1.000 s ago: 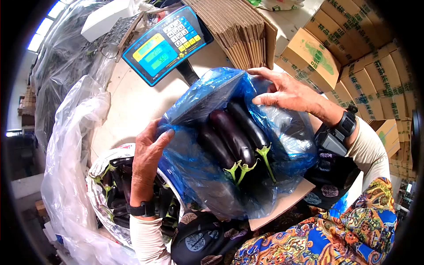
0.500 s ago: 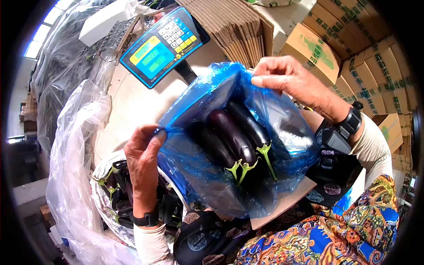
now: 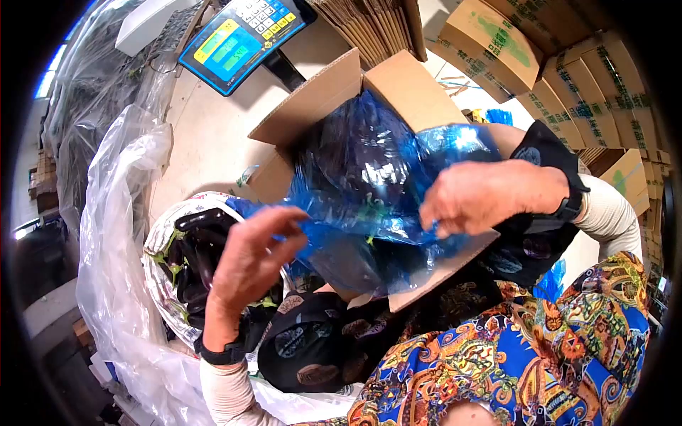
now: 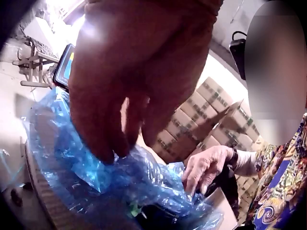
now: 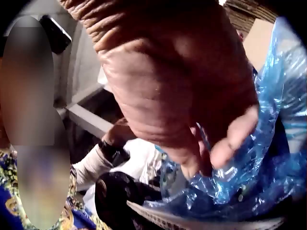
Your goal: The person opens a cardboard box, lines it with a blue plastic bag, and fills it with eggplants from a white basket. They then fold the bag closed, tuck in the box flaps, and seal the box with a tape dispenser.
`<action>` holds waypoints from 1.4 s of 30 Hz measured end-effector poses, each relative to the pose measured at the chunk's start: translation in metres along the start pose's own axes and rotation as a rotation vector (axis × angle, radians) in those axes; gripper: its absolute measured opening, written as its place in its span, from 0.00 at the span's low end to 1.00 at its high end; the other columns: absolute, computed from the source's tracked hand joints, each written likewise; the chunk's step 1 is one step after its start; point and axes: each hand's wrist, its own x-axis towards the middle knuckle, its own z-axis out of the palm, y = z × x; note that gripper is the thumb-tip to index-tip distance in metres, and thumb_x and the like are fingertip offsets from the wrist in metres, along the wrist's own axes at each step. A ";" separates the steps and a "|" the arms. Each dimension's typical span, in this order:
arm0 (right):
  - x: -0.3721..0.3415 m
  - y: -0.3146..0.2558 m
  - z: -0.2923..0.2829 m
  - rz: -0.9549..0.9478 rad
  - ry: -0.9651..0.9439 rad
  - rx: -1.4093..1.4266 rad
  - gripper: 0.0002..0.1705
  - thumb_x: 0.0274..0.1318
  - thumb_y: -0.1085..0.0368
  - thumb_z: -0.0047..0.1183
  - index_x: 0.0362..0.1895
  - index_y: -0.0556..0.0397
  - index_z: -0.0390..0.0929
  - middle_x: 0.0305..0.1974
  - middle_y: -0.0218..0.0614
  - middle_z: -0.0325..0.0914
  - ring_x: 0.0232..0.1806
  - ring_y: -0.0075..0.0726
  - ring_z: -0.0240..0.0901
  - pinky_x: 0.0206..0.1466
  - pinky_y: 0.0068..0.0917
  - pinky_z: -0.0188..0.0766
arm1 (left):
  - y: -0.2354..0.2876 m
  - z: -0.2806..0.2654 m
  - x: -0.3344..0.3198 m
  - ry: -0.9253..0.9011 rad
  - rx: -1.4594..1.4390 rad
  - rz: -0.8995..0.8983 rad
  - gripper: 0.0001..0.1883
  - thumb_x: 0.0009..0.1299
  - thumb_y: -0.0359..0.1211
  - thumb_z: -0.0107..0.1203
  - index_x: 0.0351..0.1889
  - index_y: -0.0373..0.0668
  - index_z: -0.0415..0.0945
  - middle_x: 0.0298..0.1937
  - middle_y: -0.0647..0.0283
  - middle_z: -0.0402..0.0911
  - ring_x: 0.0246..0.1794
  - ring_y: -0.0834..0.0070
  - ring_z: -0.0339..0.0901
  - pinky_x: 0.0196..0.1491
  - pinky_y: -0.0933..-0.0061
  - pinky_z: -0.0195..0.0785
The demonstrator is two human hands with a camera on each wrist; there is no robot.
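A blue plastic bag [image 3: 369, 163] lines an open cardboard box [image 3: 312, 110] and lies drawn over the eggplants inside, which show darkly through the film. At the bag's left edge my left hand [image 3: 256, 252] pinches the film, blurred in the head view. My right hand [image 3: 490, 195] holds the near right edge, and in the right wrist view the film [image 5: 225, 184] is gathered between thumb and fingers. Green stem ends [image 3: 373, 213] glint through the plastic between the hands.
A round white-lined basket [image 3: 160, 284] of loose eggplants [image 3: 202, 245] stands at the left. Beyond the box is a scale display [image 3: 234, 53], with flattened cartons [image 3: 369, 25] beside it. Stacked cartons [image 3: 590, 92] fill the right, and clear plastic sheeting [image 3: 114, 234] hangs at far left.
Both hands have brought the bag's far edge down toward the body, covering the eggplants that lay exposed. The box's far flaps have come into view.
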 end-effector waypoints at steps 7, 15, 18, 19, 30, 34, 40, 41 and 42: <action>-0.033 0.043 -0.004 0.057 0.701 -0.712 0.34 0.42 0.65 0.68 0.55 0.52 0.67 0.55 0.42 0.64 0.53 0.53 0.68 0.48 0.44 0.70 | -0.043 0.006 0.009 0.166 0.348 -0.204 0.32 0.58 0.33 0.69 0.60 0.38 0.69 0.45 0.48 0.80 0.45 0.58 0.81 0.44 0.63 0.76; -0.026 0.029 0.011 0.109 -0.007 0.103 0.11 0.53 0.69 0.59 0.24 0.54 0.68 0.19 0.33 0.64 0.24 0.32 0.64 0.31 0.33 0.62 | 0.012 0.081 0.027 -0.245 0.029 0.078 0.07 0.66 0.26 0.60 0.34 0.31 0.76 0.23 0.64 0.76 0.27 0.78 0.76 0.31 0.71 0.70; -0.030 -0.008 0.004 0.066 0.144 0.575 0.08 0.62 0.62 0.56 0.34 0.52 0.76 0.25 0.19 0.66 0.29 0.16 0.60 0.34 0.21 0.60 | 0.039 0.077 0.022 -0.129 -0.312 0.033 0.07 0.68 0.25 0.57 0.42 0.33 0.76 0.34 0.66 0.80 0.35 0.80 0.76 0.39 0.76 0.71; -0.037 -0.019 -0.003 0.185 0.212 0.627 0.08 0.64 0.61 0.55 0.37 0.52 0.78 0.26 0.20 0.68 0.30 0.14 0.61 0.35 0.19 0.61 | 0.044 0.074 0.018 0.000 -0.371 0.096 0.08 0.68 0.24 0.56 0.44 0.33 0.76 0.36 0.65 0.81 0.38 0.81 0.76 0.41 0.77 0.71; -0.039 0.050 0.036 0.167 0.375 -0.233 0.43 0.46 0.62 0.68 0.66 0.56 0.62 0.50 0.51 0.76 0.55 0.60 0.70 0.56 0.45 0.69 | -0.015 0.113 -0.021 0.078 0.188 -0.079 0.33 0.64 0.23 0.60 0.68 0.35 0.60 0.51 0.49 0.78 0.49 0.68 0.79 0.52 0.70 0.73; 0.003 0.031 0.032 0.234 0.179 -0.214 0.51 0.45 0.63 0.68 0.71 0.57 0.52 0.47 0.56 0.75 0.50 0.61 0.72 0.50 0.47 0.69 | -0.014 0.132 0.001 0.015 0.365 0.060 0.16 0.59 0.26 0.60 0.46 0.36 0.75 0.42 0.46 0.78 0.39 0.48 0.78 0.42 0.59 0.71; 0.072 0.057 0.046 -0.145 0.082 -0.023 0.49 0.38 0.66 0.66 0.69 0.49 0.61 0.45 0.55 0.78 0.47 0.60 0.75 0.49 0.45 0.72 | -0.016 0.140 0.023 -0.062 0.191 0.132 0.08 0.63 0.26 0.52 0.39 0.37 0.77 0.36 0.44 0.77 0.36 0.45 0.76 0.39 0.57 0.70; 0.077 0.040 0.037 -0.016 -0.085 -0.173 0.35 0.41 0.64 0.65 0.58 0.53 0.73 0.44 0.53 0.79 0.47 0.58 0.75 0.49 0.44 0.72 | -0.018 0.144 0.021 -0.014 0.370 0.224 0.09 0.64 0.28 0.52 0.40 0.36 0.77 0.37 0.43 0.78 0.36 0.44 0.76 0.37 0.57 0.70; 0.078 0.043 0.041 -0.028 -0.111 -0.220 0.29 0.44 0.63 0.62 0.54 0.53 0.75 0.44 0.51 0.78 0.48 0.57 0.74 0.50 0.44 0.72 | -0.017 0.142 0.017 -0.016 0.339 0.239 0.10 0.64 0.27 0.53 0.43 0.35 0.77 0.37 0.44 0.78 0.36 0.47 0.77 0.37 0.58 0.71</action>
